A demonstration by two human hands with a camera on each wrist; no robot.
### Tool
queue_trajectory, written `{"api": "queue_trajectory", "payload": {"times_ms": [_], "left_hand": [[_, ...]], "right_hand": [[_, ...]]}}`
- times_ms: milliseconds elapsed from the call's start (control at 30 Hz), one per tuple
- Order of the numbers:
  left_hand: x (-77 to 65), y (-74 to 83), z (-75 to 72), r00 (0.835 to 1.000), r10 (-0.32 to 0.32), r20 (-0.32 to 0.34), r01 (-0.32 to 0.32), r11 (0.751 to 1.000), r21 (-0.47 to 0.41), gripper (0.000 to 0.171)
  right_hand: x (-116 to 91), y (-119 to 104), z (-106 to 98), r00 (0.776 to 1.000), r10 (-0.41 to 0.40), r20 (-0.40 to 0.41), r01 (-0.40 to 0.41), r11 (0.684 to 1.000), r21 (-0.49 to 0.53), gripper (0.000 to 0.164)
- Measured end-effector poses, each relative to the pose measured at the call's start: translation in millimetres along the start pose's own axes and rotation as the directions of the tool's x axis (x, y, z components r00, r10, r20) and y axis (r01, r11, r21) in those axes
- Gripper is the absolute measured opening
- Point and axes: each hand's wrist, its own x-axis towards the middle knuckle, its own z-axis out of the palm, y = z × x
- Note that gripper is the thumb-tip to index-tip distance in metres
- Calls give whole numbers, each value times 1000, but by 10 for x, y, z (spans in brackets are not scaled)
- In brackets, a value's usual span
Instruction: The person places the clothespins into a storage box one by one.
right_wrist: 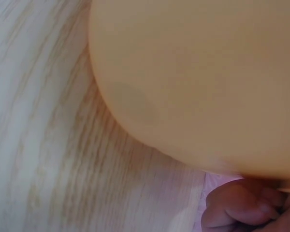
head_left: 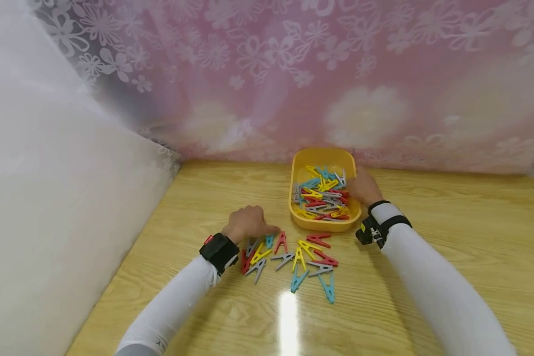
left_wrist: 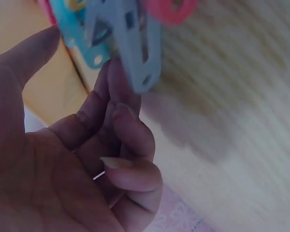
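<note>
In the head view, my left hand (head_left: 247, 222) hovers low over loose clothespins left of a yellow plastic basin. Its thumb reaches toward a red clothespin (head_left: 282, 236) and a blue one (head_left: 269, 239). In the left wrist view the thumb stands apart from the loosely bent fingers (left_wrist: 135, 137). Their tips meet the end of a grey clothespin (left_wrist: 152, 53); whether they press it I cannot tell. My right hand (head_left: 364, 187) grips the right rim of the basin (head_left: 326, 226), with its fingers curled at the edge. Several mixed clothespins (head_left: 327, 185) lie inside the basin.
More clothespins, such as a yellow one (head_left: 299, 255) and a light-blue one (head_left: 329, 291), are scattered on the wooden table (head_left: 427, 237) in front of the basin. Behind stands a pink floral cloth (head_left: 293, 89), and a white wall panel (head_left: 62, 173) rises at the left.
</note>
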Motion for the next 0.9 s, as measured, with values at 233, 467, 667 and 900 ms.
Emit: {"api": "queue_trajectory", "payload": {"times_ms": [233, 467, 667, 900], "left_hand": [[47, -2, -31, 1000, 19, -6, -19, 1000, -17, 50], [87, 153, -551, 997, 64, -49, -68, 994, -83, 53], [231, 501, -931, 979, 146, -142, -167, 973, -156, 45], [481, 779, -915, 938, 239, -252, -274, 955, -116, 41]], "right_hand": [[27, -11, 27, 1000, 24, 5, -24, 999, 26, 42], [79, 29, 20, 999, 37, 8, -37, 999, 25, 42], [84, 60, -10, 999, 33, -9, -33, 999, 8, 41], [89, 54, 12, 1000, 23, -3, -23, 1000, 0, 41]]}}
